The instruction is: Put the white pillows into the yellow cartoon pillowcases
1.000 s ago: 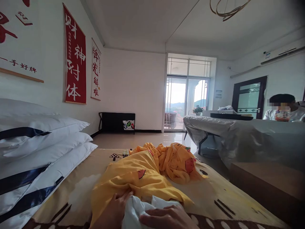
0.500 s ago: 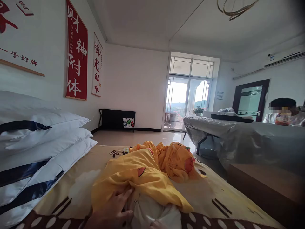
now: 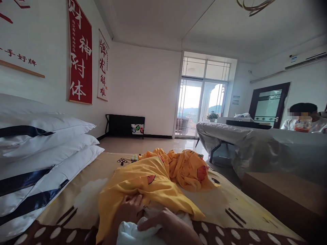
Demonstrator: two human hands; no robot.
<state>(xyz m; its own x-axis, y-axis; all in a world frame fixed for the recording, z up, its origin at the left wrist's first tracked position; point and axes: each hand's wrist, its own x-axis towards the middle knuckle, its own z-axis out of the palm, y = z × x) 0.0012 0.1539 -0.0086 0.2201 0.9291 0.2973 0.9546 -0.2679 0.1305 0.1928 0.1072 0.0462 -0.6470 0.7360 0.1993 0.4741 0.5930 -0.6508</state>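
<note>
A yellow fabric cover (image 3: 145,180) with watermelon prints lies flattened in front of me, its near edge lifted open. My left hand (image 3: 127,211) has its fingers curled on that edge, at the left of the opening. White soft padding (image 3: 131,233) bulges out at the opening. My right hand (image 3: 171,224) grips this padding, thumb pressed on it, close beside the left hand. How far the padding reaches inside the cover is hidden. More yellow fabric (image 3: 189,170) lies bunched just beyond, to the right.
A patterned beige blanket (image 3: 87,194) lies under the work. White pillows with dark bands (image 3: 74,139) are stacked at left. A brown box (image 3: 283,197) stands at right, before a plastic-covered table (image 3: 268,143). A person (image 3: 305,117) sits behind that table.
My right hand has come up from the bottom edge into view, drawing white padding toward the opening. My left hand stays at the cover's edge. The view has tipped slightly.
</note>
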